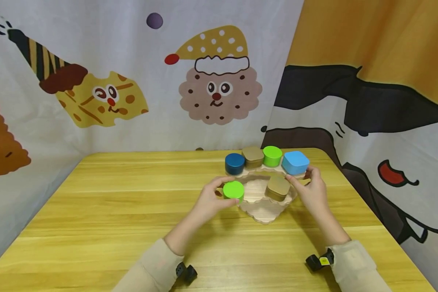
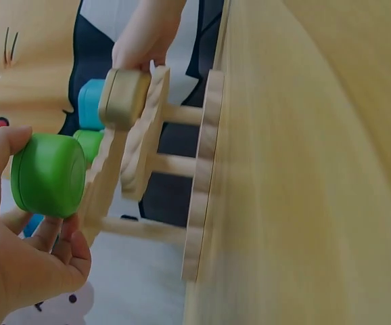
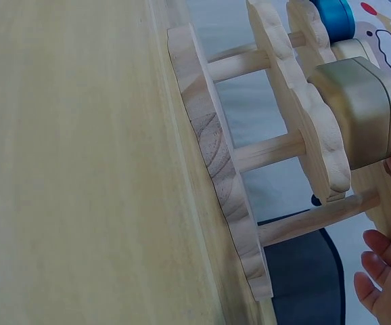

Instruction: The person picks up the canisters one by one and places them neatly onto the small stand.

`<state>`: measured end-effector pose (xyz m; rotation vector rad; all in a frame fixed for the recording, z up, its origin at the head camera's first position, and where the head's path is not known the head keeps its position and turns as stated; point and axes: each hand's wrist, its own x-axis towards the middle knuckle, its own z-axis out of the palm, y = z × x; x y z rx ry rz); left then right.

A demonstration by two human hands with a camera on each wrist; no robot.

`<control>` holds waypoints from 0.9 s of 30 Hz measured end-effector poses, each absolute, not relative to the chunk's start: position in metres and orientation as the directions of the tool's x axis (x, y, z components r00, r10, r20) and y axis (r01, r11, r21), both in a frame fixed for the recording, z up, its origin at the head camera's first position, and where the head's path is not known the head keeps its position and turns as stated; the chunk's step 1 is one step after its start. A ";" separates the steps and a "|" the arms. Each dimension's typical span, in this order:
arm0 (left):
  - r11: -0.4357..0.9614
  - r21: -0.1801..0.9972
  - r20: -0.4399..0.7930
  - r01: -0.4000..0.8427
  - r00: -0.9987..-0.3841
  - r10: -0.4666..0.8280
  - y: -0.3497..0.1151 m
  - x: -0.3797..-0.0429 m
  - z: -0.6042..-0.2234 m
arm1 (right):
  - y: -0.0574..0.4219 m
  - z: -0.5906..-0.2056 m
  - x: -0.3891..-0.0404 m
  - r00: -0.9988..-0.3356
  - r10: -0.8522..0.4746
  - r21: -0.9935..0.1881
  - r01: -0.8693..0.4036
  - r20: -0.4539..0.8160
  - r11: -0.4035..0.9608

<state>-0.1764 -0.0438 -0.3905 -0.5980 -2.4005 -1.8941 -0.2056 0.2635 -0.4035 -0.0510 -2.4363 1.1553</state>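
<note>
My left hand (image 1: 213,198) pinches a lime green tin (image 1: 233,190) between thumb and fingers, at the left end of a tiered wooden stand's lower shelf (image 1: 254,190). In the left wrist view the tin (image 2: 52,176) is tilted on its side, apart from the shelf edge. My right hand (image 1: 314,192) grips the right end of the stand's upper shelf, fingers curled round its edge. Close to that thumb, a gold tin (image 1: 278,187) sits on the lower shelf. Dowels join the shelves to a scalloped base (image 3: 216,152) on the table.
Along the upper shelf stand a dark blue tin (image 1: 235,164), another gold tin (image 1: 253,157), a second lime green tin (image 1: 272,156) and a light blue tin (image 1: 295,163). The wooden table (image 1: 131,211) ends at a printed curtain (image 1: 131,61) behind the stand.
</note>
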 end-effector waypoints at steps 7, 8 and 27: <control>0.164 0.940 0.242 0.300 -0.923 0.300 -0.024 -0.179 -0.391 | 0.263 -0.403 -0.205 -0.903 0.219 -0.745 -0.148 0.370 0.650; 0.167 0.940 0.240 0.298 -0.923 0.301 -0.021 -0.180 -0.391 | 0.263 -0.403 -0.205 -0.903 0.220 -0.746 -0.147 0.369 0.649; 0.083 0.972 0.187 0.218 -0.942 0.278 0.000 -0.177 -0.394 | 0.263 -0.404 -0.206 -0.901 0.224 -0.761 -0.159 0.373 0.629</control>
